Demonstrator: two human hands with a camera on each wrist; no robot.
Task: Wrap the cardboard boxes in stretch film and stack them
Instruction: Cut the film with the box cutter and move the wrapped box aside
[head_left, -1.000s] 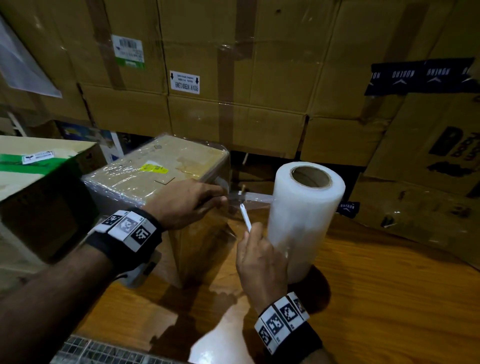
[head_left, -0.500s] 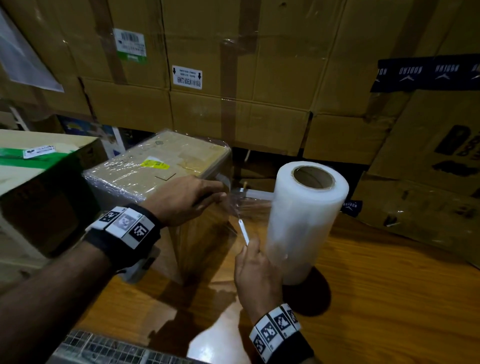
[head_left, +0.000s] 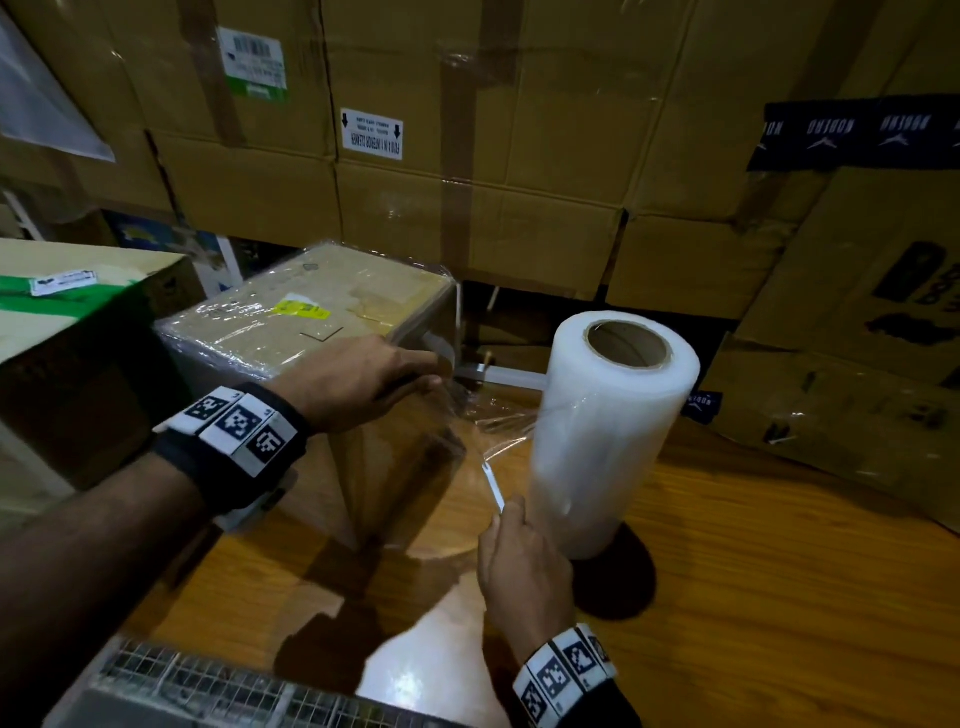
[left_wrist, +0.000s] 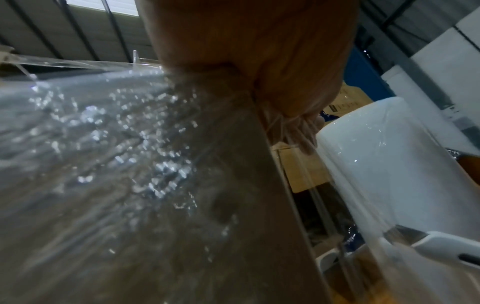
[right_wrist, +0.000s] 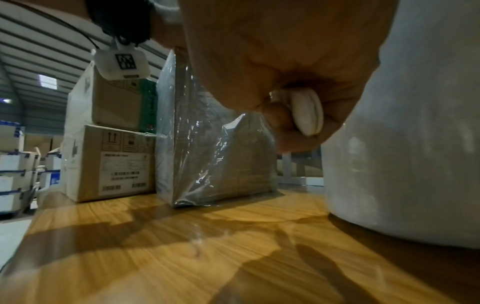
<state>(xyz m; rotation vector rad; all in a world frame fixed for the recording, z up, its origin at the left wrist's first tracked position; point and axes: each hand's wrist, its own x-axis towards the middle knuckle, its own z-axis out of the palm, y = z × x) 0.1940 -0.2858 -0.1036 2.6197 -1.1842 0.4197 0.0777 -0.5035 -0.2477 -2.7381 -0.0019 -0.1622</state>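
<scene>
Lower now than a second ago, the cutter has slid down the film. By my reading this is the cutting-off step. Largest first: the wrapped box (head_left: 311, 322) on the table (head_left: 779, 571), then the film roll (head_left: 608, 431) just beside it. Left hand (head_left: 358, 379) pinches the film sheet (head_left: 493, 426); right hand (head_left: 524, 566) grips the white cutter (head_left: 493, 486). Next: finish the cut, press the loose tail flat, then stack
</scene>
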